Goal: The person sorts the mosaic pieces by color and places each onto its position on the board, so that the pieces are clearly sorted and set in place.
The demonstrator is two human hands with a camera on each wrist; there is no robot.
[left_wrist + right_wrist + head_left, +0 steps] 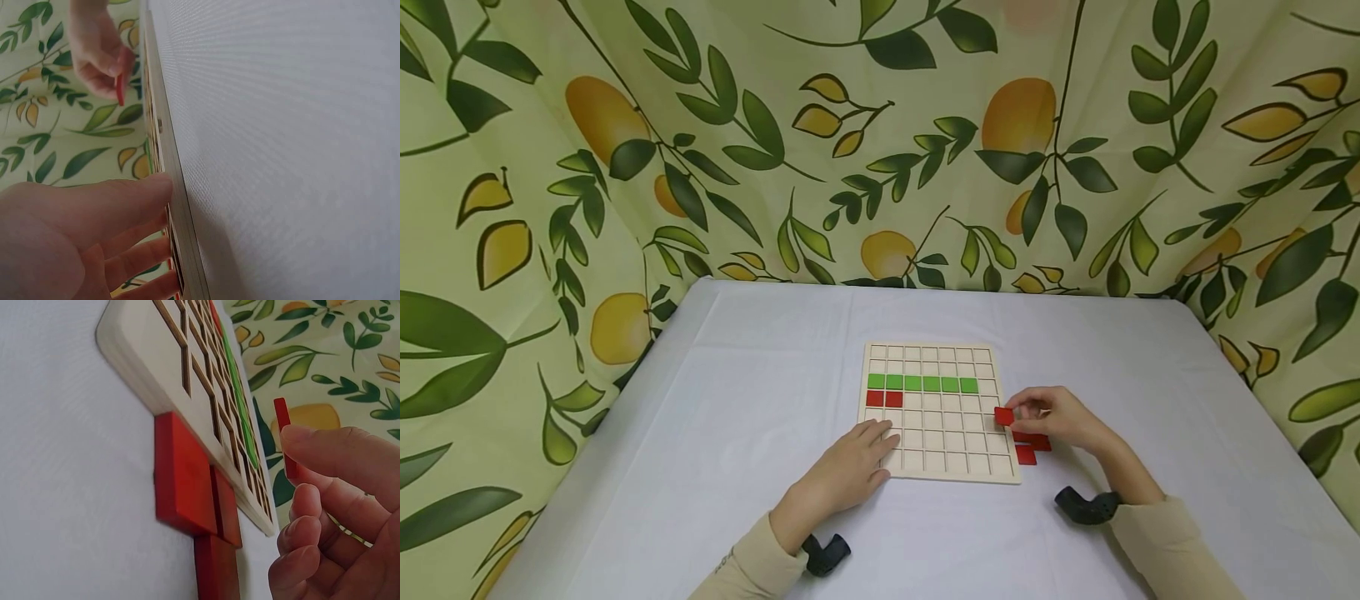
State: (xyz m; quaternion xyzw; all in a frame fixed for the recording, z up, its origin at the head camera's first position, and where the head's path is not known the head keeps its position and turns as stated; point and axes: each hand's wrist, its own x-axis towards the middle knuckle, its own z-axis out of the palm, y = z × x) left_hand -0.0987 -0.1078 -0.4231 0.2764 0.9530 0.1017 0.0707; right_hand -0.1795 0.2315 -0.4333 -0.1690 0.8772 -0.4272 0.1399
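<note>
Beside open cloth (767, 375), the left hand (847, 468) lay relaxed over the board's (935, 461) left edge; the right hand (1067, 417) pinched a red tile (1003, 416). Right wrist view alone exposed loose tiles' (187, 481) sides.

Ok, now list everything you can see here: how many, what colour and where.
Board: 1, pale wood, on the tablecloth
Green tiles: 6, green, side by side in one row of the board
Placed red tiles: 2, red, in the next row nearer the person, at its left end
Loose red tiles: 3 visible, red, beside the board's right edge
Held red tile: 1, red, in the right hand
Tablecloth: 1, white, under the board
Curtain fabric: piece count unclear, cream with leaves and fruit, around the table
Wrist gadgets: 2, black, one per wrist
Sleeves: 2, beige, on the forearms
Hands: 2, bare, left touching the board's left edge, right pinching a tile
</note>
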